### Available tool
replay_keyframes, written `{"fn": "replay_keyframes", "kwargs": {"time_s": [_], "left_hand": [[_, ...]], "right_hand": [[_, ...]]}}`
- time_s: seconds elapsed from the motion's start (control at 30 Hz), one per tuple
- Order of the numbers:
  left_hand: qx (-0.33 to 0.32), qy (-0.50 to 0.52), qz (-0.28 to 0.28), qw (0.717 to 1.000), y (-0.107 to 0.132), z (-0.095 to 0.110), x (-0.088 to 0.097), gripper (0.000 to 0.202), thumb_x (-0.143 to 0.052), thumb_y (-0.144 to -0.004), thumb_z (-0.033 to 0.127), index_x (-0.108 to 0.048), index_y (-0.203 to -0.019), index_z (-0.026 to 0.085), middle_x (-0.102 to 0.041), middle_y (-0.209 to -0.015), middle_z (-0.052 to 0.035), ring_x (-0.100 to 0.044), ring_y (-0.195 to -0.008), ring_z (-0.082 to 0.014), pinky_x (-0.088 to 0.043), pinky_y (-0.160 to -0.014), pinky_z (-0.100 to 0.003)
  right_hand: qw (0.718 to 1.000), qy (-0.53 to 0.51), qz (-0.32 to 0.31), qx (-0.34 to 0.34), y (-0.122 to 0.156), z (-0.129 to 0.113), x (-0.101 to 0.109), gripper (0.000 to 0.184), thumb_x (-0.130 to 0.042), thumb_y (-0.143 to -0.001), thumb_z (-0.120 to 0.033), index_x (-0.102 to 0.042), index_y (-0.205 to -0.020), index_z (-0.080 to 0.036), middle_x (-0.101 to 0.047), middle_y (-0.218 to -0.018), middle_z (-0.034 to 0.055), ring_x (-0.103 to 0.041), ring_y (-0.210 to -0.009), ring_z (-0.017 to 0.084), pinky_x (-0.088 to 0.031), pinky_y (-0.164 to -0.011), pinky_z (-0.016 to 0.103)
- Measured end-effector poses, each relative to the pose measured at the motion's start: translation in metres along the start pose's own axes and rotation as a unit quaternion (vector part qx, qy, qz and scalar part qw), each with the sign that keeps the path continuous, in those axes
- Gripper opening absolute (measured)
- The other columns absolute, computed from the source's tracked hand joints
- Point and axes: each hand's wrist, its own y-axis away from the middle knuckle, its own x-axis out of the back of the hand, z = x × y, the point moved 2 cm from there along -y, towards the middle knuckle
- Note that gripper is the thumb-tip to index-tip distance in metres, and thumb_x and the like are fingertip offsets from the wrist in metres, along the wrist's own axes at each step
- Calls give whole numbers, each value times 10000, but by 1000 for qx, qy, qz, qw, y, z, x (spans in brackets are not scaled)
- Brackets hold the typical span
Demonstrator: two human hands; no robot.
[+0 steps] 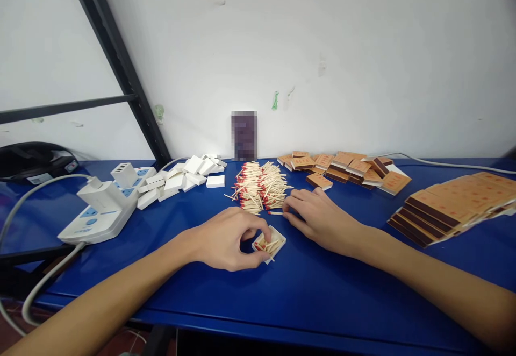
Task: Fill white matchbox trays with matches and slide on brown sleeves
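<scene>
Left forearm (108,286) and right forearm (435,291) nearest camera, both reaching over the blue worktop (330,297). Left hand (229,237) is on the tray (280,236), mid-worktop toward the near edge; thumb and index fingers clamped on its left end. Tray is open-topped, matches lying loose inside at mixed angles, one poking past the near rim. Right hand (308,209) sits farther out, just right of the match pile (253,184). Its fingers are at the bare end of a single match (276,213), red head pointing left; can't tell if they're closed on it. Pile is straight beyond the tray, two heaps side by side, sticks mostly crosswise. White boxes (195,165) heaped left of the pile, brown boxes (346,162) heaped right of it, toward the wall (363,49). Brown slabs (455,205) stacked at far right, edges stepped. Power strip (94,232) at left, white adapters plugged in, cables attached. Pixelated dark panel (244,135) upright behind the pile. Black frame (116,60) at left, slanted in view.
</scene>
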Motion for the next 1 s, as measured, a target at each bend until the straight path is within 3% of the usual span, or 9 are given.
{"fn": "replay_keyframes", "kwargs": {"time_s": [0.2, 0.47, 0.67, 0.8, 0.9, 1.0], "left_hand": [[-8, 22, -4, 1000, 0, -5, 3, 135, -659, -783, 245, -633, -905, 193, -589, -908, -19, -556, -810, -153, -436, -784, -289], [-51, 87, -20, 995, -6, -3, 5, 51, -649, -784, 171, -603, -805, 173, -607, -826, -6, -559, -762, -130, -452, -758, -274], [-46, 74, -8, 996, -7, -3, 2, 50, -589, -823, 151, -612, -782, 169, -637, -855, -25, -575, -789, -136, -454, -780, -285], [-50, 67, -20, 996, -4, -4, 3, 166, -561, -740, 79, -613, -861, 179, -627, -884, -20, -566, -788, -144, -455, -763, -284], [-56, 62, -23, 996, -3, -3, 4, 204, -601, -691, 83, -613, -868, 184, -605, -883, -9, -554, -786, -142, -452, -764, -281], [-54, 70, -23, 996, -3, -3, 5, 130, -647, -730, 146, -612, -850, 178, -597, -865, -8, -547, -768, -135, -448, -742, -271]], "right_hand": [[999, 27, -13, 14, 1, -5, 4, 213, -370, -989, -195, -527, -847, -174, -617, -876, 59, -527, -769, 189, -301, -716, 341], [999, 32, -19, 26, 2, -8, 4, 211, -384, -994, -200, -534, -849, -167, -617, -871, 61, -532, -769, 190, -299, -717, 337], [998, 51, -9, 36, 2, -8, 5, 227, -358, -996, -186, -532, -851, -163, -608, -864, 66, -524, -760, 192, -310, -724, 348], [998, -39, 18, 47, 5, -12, 16, 149, -412, -963, -200, -522, -863, -188, -601, -854, 42, -508, -750, 173, -338, -710, 323], [989, -142, -17, 42, 8, -18, 22, 107, -480, -933, -214, -520, -834, -209, -592, -801, 3, -501, -719, 152, -352, -656, 283], [981, -181, -55, 33, 9, -25, 25, 117, -513, -913, -189, -521, -798, -208, -584, -756, -16, -499, -682, 140, -365, -646, 278]]}}
